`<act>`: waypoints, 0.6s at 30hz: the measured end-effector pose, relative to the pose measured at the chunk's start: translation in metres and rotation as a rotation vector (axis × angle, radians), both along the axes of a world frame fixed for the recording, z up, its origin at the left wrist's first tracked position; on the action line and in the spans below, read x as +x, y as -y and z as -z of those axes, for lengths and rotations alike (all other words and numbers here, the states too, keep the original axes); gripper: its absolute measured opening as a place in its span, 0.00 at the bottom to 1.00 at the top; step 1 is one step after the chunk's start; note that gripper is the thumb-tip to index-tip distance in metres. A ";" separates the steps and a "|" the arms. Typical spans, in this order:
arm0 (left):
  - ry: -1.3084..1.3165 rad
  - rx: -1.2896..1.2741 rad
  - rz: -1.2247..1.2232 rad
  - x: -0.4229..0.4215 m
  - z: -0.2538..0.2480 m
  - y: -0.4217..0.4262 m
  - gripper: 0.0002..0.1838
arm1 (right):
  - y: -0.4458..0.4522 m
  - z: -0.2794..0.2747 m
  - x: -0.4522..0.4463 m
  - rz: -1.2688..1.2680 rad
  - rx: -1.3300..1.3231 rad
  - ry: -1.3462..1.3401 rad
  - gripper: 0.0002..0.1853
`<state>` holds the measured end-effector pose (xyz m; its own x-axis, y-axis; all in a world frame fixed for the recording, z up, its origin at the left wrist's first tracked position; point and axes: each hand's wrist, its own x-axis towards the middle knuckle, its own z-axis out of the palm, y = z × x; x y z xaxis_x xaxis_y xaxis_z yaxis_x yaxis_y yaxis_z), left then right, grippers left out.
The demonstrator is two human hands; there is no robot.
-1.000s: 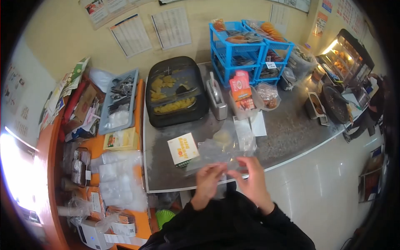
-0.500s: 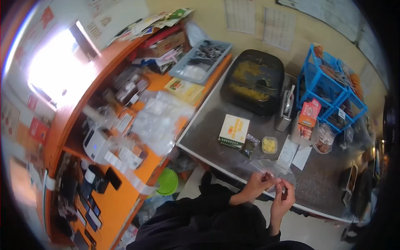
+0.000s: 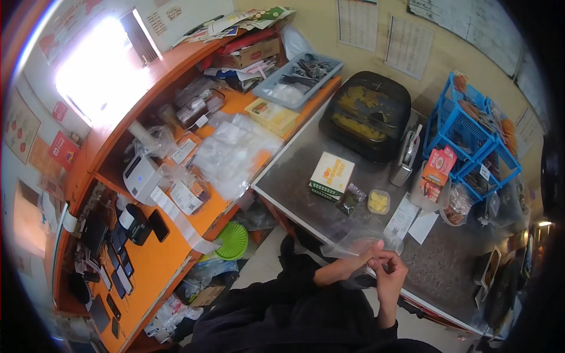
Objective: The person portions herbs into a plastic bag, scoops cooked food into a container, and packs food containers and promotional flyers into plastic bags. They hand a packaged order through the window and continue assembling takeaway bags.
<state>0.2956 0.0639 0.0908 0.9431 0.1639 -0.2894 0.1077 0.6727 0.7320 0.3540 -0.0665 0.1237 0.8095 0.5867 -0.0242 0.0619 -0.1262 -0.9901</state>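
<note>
A clear plastic bag point(image 3: 356, 240) is pinched between my left hand point(image 3: 366, 256) and my right hand point(image 3: 389, 272), whose fingertips meet over the front edge of the dark counter point(image 3: 300, 176). Both hands are closed on the bag's edge. Just beyond them lie a small tub of yellow pieces point(image 3: 378, 202), a small dark packet point(image 3: 351, 199) and a white and green box point(image 3: 332, 175). Right of the tub is a printed receipt point(image 3: 402, 216).
A black lidded warmer point(image 3: 366, 117), a metal dispenser point(image 3: 406, 156) and blue racks point(image 3: 465, 132) stand along the back. On the left, an orange desk point(image 3: 159, 259) holds plastic bags point(image 3: 235, 150), a white printer point(image 3: 141, 178) and several phones. A green basket point(image 3: 232, 241) sits below.
The view has swung left, bringing the orange desk in. The tub and dark packet, earlier under the plastic bag, now show uncovered. My hands stay together on the bag.
</note>
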 end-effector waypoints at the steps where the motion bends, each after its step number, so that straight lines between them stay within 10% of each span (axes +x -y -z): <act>1: 0.017 -0.121 0.029 0.000 -0.010 0.002 0.22 | 0.002 0.000 0.002 -0.005 -0.007 -0.011 0.10; 7: 0.327 0.697 -0.113 0.016 -0.010 0.001 0.13 | 0.034 0.006 0.024 0.364 -0.110 0.484 0.04; 10: -0.040 1.151 -0.271 0.015 0.010 -0.038 0.24 | 0.066 0.013 0.046 0.613 -0.133 0.562 0.03; 15: -0.150 1.309 -0.452 0.013 0.037 -0.067 0.18 | 0.112 0.022 0.049 0.800 -0.098 0.394 0.05; 18: 0.242 1.592 -0.358 0.052 0.025 -0.049 0.14 | 0.116 0.026 0.051 0.662 -0.013 0.251 0.08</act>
